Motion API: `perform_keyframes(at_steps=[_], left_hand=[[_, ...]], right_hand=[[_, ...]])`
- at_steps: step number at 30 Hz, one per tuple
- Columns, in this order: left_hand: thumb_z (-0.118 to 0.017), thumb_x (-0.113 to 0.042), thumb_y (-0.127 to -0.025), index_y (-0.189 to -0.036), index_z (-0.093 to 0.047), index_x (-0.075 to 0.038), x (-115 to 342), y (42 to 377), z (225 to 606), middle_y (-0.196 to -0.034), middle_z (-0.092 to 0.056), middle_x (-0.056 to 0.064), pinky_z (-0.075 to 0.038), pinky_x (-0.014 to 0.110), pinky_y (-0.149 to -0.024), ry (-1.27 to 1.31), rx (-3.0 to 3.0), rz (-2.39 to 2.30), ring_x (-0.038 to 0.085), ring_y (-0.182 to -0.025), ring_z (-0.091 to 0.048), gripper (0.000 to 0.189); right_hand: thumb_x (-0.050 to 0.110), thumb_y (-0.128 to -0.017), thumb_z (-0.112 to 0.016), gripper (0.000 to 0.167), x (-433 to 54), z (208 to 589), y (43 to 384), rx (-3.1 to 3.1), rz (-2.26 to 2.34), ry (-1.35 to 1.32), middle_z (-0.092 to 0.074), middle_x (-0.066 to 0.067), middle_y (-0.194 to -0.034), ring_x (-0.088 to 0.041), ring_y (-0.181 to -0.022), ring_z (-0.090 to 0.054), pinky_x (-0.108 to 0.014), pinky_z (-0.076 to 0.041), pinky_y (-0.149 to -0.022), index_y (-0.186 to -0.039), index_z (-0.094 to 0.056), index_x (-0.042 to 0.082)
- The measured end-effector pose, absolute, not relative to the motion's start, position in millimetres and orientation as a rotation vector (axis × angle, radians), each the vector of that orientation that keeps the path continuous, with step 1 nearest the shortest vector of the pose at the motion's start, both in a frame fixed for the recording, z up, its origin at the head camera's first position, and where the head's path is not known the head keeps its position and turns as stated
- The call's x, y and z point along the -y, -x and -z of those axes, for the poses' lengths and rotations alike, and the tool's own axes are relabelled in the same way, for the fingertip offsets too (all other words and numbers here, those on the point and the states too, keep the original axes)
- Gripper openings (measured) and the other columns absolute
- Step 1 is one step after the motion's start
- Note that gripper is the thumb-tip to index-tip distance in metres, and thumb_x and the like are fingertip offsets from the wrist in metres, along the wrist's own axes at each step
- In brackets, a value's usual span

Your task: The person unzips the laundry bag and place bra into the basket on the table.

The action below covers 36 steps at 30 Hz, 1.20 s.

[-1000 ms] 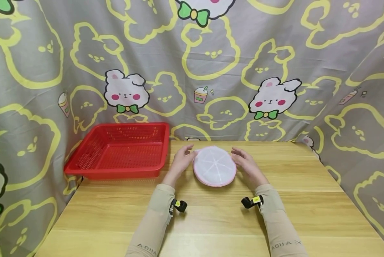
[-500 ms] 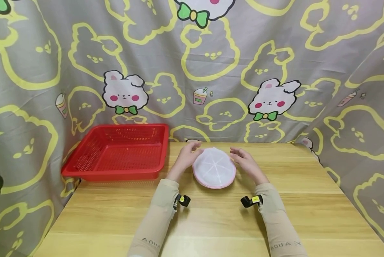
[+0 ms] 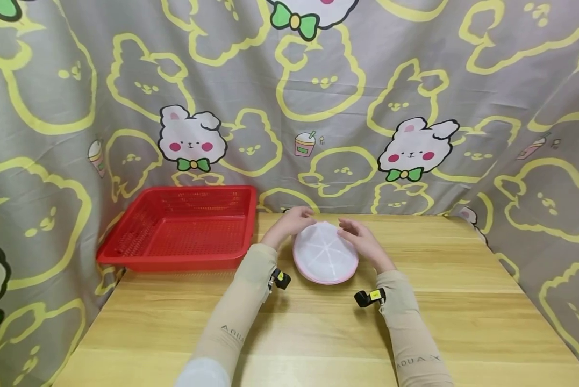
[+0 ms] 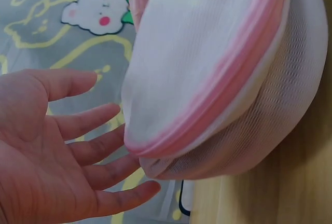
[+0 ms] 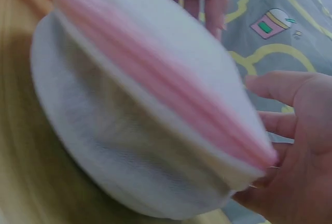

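A round white mesh laundry bag (image 3: 325, 253) with pink trim sits on the table, its lid marked with lines like spokes. In the left wrist view the lid and pink band (image 4: 218, 89) stand above a see-through mesh body. My left hand (image 3: 289, 224) is at the bag's far left edge, fingers spread and barely bent, their tips close to or touching the mesh. At the far right edge is my right hand (image 3: 364, 243), its thumb extended over the rim and its other fingers partly hidden behind the bag. Neither hand visibly grips it.
A red plastic basket (image 3: 248, 236) with perforated walls stands on the left of the wooden table (image 3: 463, 312). A patterned grey curtain (image 3: 328, 129) hangs behind and at both sides.
My left hand has moved up and right along the bag's far edge. My right hand has come inward and left toward the rim. The bag has stayed nearly in place.
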<state>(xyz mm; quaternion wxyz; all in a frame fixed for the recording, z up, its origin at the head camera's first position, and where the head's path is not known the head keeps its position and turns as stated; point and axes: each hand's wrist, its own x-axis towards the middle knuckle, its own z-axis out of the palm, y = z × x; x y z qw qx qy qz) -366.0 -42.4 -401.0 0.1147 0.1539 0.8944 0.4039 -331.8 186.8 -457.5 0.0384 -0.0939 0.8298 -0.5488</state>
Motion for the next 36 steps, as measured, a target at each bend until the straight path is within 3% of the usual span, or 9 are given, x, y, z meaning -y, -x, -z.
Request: perform_keyframes(at_steps=[9, 14, 18, 22, 25, 30, 36], left_hand=[[-0.057, -0.03, -0.094, -0.127, -0.061, -0.005, 25, 385, 397, -0.129, -0.063, 0.011, -0.048, 0.036, -0.101, -0.574, -2.615, -0.924, 0.024, -0.117, -0.059, 0.042], [-0.055, -0.03, -0.095, -0.109, -0.067, -0.009, 24, 392, 395, -0.111, -0.065, 0.007, -0.049, 0.037, -0.088, -0.554, -2.521, -0.956, 0.019, -0.1, -0.058, 0.028], [-0.054, -0.034, -0.097, -0.097, -0.066, -0.013, 28, 398, 397, -0.11, -0.064, 0.005, -0.049, 0.043, -0.085, -0.509, -2.422, -0.972, 0.022, -0.104, -0.059, 0.025], [-0.049, -0.032, -0.1, -0.117, -0.066, -0.014, 31, 404, 405, -0.128, -0.062, 0.006, -0.049, 0.047, -0.092, -0.508, -2.325, -0.978, 0.027, -0.121, -0.056, 0.03], [-0.045, -0.019, -0.101, -0.131, -0.061, -0.014, 32, 409, 412, -0.135, -0.058, 0.005, -0.047, 0.039, -0.09, -0.545, -2.235, -1.032, 0.022, -0.118, -0.055, 0.034], [-0.045, -0.005, -0.094, -0.126, -0.065, -0.012, 33, 414, 420, -0.125, -0.062, 0.004, -0.046, 0.025, -0.076, -0.619, -2.137, -1.114, 0.012, -0.097, -0.054, 0.038], [-0.052, -0.017, -0.096, -0.121, -0.069, -0.019, 39, 412, 416, -0.124, -0.063, -0.001, -0.05, 0.035, -0.084, -0.628, -2.194, -1.08, 0.014, -0.105, -0.059, 0.03]], right_hand=[[0.029, -0.099, -0.056, 0.048, -193, 468, 332, -2.656, 1.596, 0.282, -0.055, -0.021, -0.137, -0.034, -0.125, -0.052, -0.044, -0.041, -0.104, -0.138, -0.051, 0.001], [0.029, -0.099, -0.056, 0.046, -190, 466, 332, -2.676, 1.565, 0.308, -0.058, -0.019, -0.134, -0.031, -0.122, -0.053, -0.039, -0.043, -0.101, -0.135, -0.054, 0.002], [0.025, -0.099, -0.056, 0.042, -186, 460, 326, -2.678, 1.559, 0.343, -0.059, -0.02, -0.131, -0.033, -0.121, -0.054, -0.041, -0.043, -0.1, -0.133, -0.056, 0.001], [0.025, -0.099, -0.056, 0.043, -183, 462, 326, -2.675, 1.548, 0.383, -0.06, -0.021, -0.132, -0.035, -0.122, -0.054, -0.043, -0.043, -0.101, -0.134, -0.055, 0.0], [0.028, -0.099, -0.056, 0.044, -183, 468, 330, -2.682, 1.537, 0.395, -0.06, -0.019, -0.132, -0.035, -0.123, -0.054, -0.045, -0.044, -0.102, -0.134, -0.056, 0.002], [0.031, -0.099, -0.056, 0.043, -180, 467, 331, -2.675, 1.532, 0.382, -0.06, -0.017, -0.131, -0.032, -0.122, -0.054, -0.043, -0.045, -0.1, -0.133, -0.057, 0.005], [0.029, -0.099, -0.056, 0.042, -177, 465, 331, -2.678, 1.53, 0.374, -0.06, -0.016, -0.132, -0.031, -0.12, -0.055, -0.042, -0.045, -0.099, -0.133, -0.057, 0.005]])
